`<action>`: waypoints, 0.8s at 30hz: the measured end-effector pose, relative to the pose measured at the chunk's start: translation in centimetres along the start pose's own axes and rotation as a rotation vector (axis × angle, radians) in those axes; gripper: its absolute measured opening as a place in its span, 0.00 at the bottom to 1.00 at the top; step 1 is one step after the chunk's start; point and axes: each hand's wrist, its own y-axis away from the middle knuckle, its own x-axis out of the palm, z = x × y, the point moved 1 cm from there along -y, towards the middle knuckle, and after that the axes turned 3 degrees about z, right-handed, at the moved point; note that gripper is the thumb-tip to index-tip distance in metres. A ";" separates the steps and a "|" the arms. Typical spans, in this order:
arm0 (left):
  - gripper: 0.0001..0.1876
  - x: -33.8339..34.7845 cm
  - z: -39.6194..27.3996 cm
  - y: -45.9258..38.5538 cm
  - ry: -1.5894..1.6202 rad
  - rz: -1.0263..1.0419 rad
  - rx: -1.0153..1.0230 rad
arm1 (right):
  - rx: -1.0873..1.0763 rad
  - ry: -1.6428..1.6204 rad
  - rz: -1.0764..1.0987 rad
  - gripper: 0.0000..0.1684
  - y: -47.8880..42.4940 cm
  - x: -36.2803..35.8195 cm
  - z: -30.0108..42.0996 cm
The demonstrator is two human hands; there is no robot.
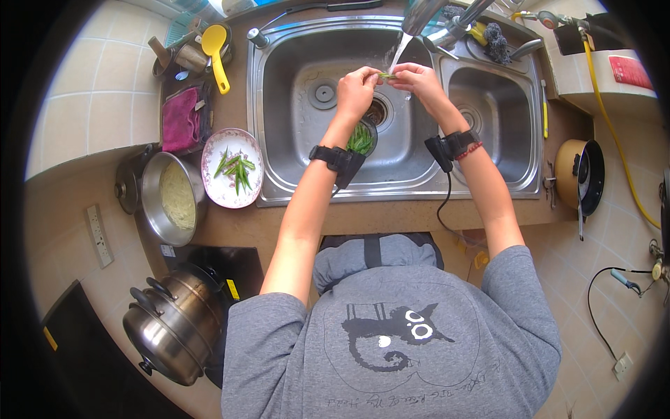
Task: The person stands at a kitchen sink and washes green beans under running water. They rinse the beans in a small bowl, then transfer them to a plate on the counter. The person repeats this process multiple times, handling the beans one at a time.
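Note:
My left hand (356, 90) and my right hand (420, 84) meet under the stream of water (400, 52) from the faucet (420, 18). Between their fingertips they grip a slim green vegetable piece (386, 76), mostly covered by the fingers. Beneath them lies the large steel basin (309, 131) with its drain (377, 111). Inside it, beside my left wrist, a dark bowl (370, 124) holds more green pieces (361, 139); my forearm and a black wrist strap hide part of it. Left of the sink, a floral-rimmed plate (246, 144) carries several slender green pieces (238, 170).
A steel bowl (150, 201) of pale shreds sits beside the plate. A yellow ladle (214, 44) and a folded purple cloth (180, 120) lie farther back. On the right are a smaller basin (497, 141) and a gold pan (568, 170). A steamer pot (167, 335) stands lower left.

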 end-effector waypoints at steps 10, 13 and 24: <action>0.08 0.7 0.1 -0.3 -0.085 -0.019 0.101 | 0.039 0.049 0.000 0.10 -0.5 -0.6 -0.7; 0.07 0.4 0.3 -0.2 -0.054 -0.001 0.083 | 0.096 -0.086 0.027 0.10 -0.3 -0.8 -0.4; 0.09 0.8 1.3 -0.4 0.006 0.049 -0.080 | -0.107 0.507 -0.047 0.12 -0.2 0.1 -0.7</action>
